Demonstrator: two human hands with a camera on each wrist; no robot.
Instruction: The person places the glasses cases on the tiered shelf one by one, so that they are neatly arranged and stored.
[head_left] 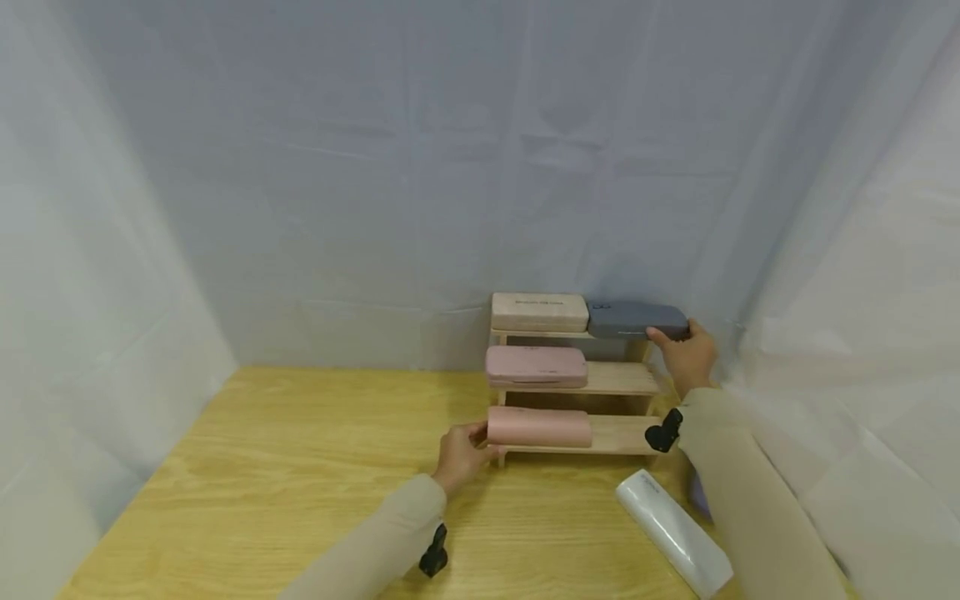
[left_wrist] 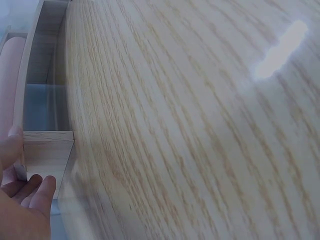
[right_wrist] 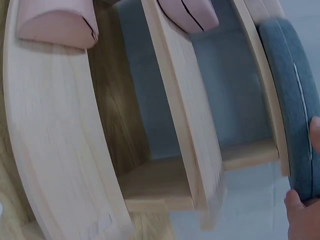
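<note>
Nearest on the wood-grained table (head_left: pixel 322 433), a glossy silvery-white case (head_left: pixel 673 533) lies slantwise in front of the rack's right half, with part of a purple object (head_left: pixel 699 496) showing just beside it, mostly hidden by the right sleeve (head_left: pixel 750 500). Beyond them stands a three-tier wooden rack (head_left: pixel 622 429). The left hand (head_left: pixel 459 457) is at the left end of its bottom shelf, where a salmon-pink case (head_left: pixel 540 427) fills the left half; whether the fingers grip that case or the shelf's end, I cannot tell, as the left wrist view catches little of it. On the middle shelf a paler pink case (head_left: pixel 536 367) also sits at the left. Farther up, the right hand (head_left: pixel 688 360) grips the right end of a blue-grey case (head_left: pixel 633 319), thumb on its front, on the top shelf's right half. A cream case (head_left: pixel 540 310) lies just left of it, before a pale hanging sheet (head_left: pixel 375 208).
</note>
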